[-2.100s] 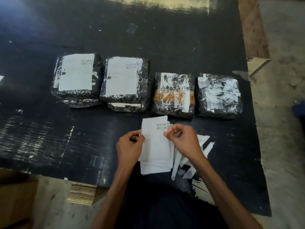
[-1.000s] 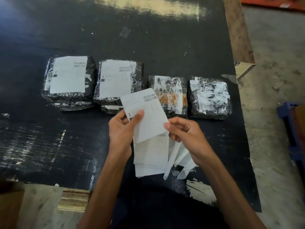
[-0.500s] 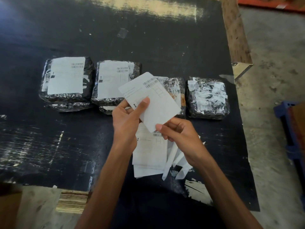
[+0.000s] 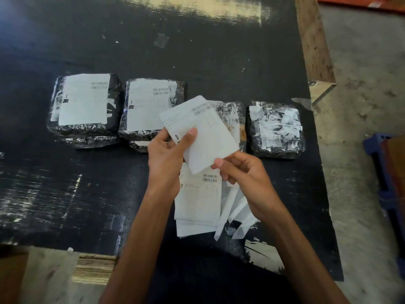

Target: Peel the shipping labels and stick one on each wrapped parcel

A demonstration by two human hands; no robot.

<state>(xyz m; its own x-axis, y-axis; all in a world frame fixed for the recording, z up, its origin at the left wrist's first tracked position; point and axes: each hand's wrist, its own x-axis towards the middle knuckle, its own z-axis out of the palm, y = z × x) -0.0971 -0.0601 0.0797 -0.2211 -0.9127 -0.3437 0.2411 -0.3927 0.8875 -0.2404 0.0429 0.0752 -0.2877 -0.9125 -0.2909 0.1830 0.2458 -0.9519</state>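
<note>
Shipping label [image 4: 203, 132] was held tilted above the black table [image 4: 65, 183], partly covering the third wrapped parcel [image 4: 232, 115] in a row of four. The left hand [image 4: 168, 156] pinched its left edge, thumb on top. The right hand [image 4: 243, 174] pinched its near corner. Beneath lay a stack of labels [image 4: 199, 200] beside white paper strips [image 4: 236, 213]. The leftmost parcel [image 4: 84, 104] and second parcel [image 4: 151, 108] each carried a label.

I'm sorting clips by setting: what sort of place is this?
Probably a packing or dispatch area in a warehouse or workshop: wrapped parcels lined up on a scuffed black table, a stack of barcode labels beside peeled backing strips, and a bare concrete floor.
</note>
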